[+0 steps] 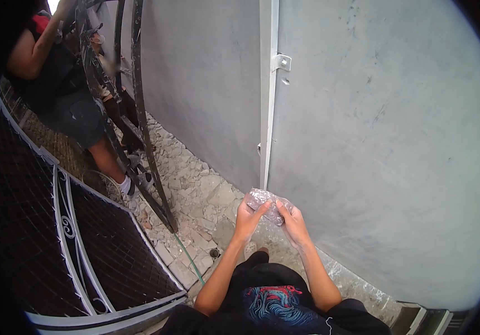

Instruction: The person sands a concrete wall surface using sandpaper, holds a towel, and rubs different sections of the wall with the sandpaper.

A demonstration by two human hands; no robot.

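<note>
Mauve-grey rounded lump in shiny, plastic-looking wrap with white specks was held out in front of the body, in view right at the lower end of the white upright metal post. Couldn't tell if the two touched. Long axis ran crosswise, dipping from upper left to lower right, so it spanned hand to hand. Neither was nearer: left hand gripped the end left of the post's line, right hand gripped the end to its right. Both thumbs pressed the near face; fingers behind mostly hidden. Smooth grey wall flanked the post; pale broken rubble and dark metal frame were left of it.
</note>
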